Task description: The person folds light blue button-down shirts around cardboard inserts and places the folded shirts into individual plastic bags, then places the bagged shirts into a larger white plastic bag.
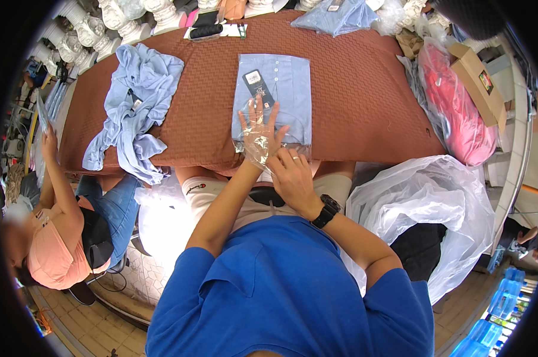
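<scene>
A folded light blue shirt (293, 89) with a button placket and a dark hang tag (255, 83) lies in a clear plastic bag (307, 134) at the table's near edge. My left hand (259, 132) rests flat on the shirt's lower left part with its fingers spread; clear film shines over the hand, so it looks to be inside the bag's mouth. Close by its wrist, my right hand (294, 178), wearing a ring and with a black watch on the wrist, has its fingers curled at the bag's open near edge, pinching the film.
A brown cloth covers the table (197, 113). To the left lies a crumpled light blue shirt (135, 98); black thread spools (206, 31) and bagged shirts (334, 16) sit at the back. A red bundle (450, 101), a cardboard box (480, 83) and a large plastic sack (376, 196) stand right. A co-worker (58, 244) sits left.
</scene>
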Demonstrator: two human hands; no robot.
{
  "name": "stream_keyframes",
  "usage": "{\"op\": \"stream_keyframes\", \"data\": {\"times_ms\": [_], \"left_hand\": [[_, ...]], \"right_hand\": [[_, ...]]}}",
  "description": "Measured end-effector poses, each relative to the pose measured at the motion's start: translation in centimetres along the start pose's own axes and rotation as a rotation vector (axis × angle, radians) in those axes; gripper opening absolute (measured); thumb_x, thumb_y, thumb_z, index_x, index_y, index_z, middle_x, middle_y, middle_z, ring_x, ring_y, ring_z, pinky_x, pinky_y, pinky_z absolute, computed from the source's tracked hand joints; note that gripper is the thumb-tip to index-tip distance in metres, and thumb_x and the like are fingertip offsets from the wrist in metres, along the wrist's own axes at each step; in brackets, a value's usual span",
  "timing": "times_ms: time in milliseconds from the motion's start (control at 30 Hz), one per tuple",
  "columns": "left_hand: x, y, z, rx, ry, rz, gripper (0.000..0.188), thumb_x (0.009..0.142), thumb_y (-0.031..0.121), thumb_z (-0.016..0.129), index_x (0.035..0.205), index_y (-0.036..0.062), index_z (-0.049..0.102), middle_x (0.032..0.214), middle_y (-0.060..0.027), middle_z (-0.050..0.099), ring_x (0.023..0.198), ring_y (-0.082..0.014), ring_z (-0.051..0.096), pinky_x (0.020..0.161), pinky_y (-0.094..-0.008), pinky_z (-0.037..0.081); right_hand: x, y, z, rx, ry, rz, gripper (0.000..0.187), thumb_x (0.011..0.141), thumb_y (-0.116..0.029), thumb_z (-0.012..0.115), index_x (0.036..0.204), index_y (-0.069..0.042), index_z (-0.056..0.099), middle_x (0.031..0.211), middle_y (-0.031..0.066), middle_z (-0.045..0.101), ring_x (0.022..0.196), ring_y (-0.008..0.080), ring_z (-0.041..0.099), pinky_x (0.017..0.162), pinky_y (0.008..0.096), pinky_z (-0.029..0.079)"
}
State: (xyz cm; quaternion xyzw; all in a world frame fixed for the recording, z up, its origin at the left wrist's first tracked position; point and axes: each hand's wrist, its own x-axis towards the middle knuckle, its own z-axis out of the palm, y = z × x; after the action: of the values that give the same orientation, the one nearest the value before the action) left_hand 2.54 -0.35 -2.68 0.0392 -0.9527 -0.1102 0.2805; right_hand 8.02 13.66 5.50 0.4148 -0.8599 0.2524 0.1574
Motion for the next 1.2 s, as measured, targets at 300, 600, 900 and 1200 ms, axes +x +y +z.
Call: {"op": "stream_keyframes", "data": {"times_ms": [300,600,900,1200], "left_hand": [[-14.7,-5.3,-7.6,-0.482,-0.325,0.257,0.057,0.081,0.01,0.076,0.132,0.0009,0.051,0.124,-0.0201,0.055,0.114,-0.0382,0.054,0.097,-0.0452,0.042],[-8.8,-5.6,-6.7,-0.23,0.177,-0.048,0.048,0.076,0.013,0.083,0.116,0.006,0.058,0.117,-0.0177,0.052,0.107,-0.0354,0.049,0.09,-0.0447,0.041],[-8.5,-4.1,-6.8,-0.419,0.132,-0.026,0.04,0.078,0.004,0.078,0.114,0.0072,0.062,0.118,-0.0145,0.052,0.103,-0.0308,0.051,0.088,-0.0416,0.043],[-4.7,-5.1,-7.3,-0.5,0.258,-0.053,0.025,0.086,0.005,0.07,0.111,0.0065,0.065,0.122,-0.0111,0.06,0.104,-0.0299,0.057,0.088,-0.0405,0.043]], "right_hand": [[-3.1,-0.1,-3.1,0.034,-0.376,0.102,0.038,0.073,-0.01,0.073,0.107,-0.005,0.058,0.102,0.0118,0.053,0.097,0.0291,0.054,0.079,0.0397,0.044],[-2.3,4.3,-2.2,-0.293,-0.451,0.111,0.059,0.07,-0.018,0.081,0.118,-0.005,0.05,0.118,0.013,0.047,0.108,0.0341,0.048,0.086,0.045,0.041],[-2.2,5.2,1.7,-0.266,-0.127,-0.182,0.035,0.08,-0.015,0.064,0.113,-0.004,0.055,0.11,0.0129,0.054,0.103,0.0311,0.051,0.093,0.0451,0.041],[6.6,5.5,-3.1,-0.002,-0.003,-0.206,0.014,0.08,-0.008,0.066,0.094,-0.007,0.067,0.093,0.0075,0.063,0.093,0.0271,0.058,0.083,0.0414,0.044]]}}
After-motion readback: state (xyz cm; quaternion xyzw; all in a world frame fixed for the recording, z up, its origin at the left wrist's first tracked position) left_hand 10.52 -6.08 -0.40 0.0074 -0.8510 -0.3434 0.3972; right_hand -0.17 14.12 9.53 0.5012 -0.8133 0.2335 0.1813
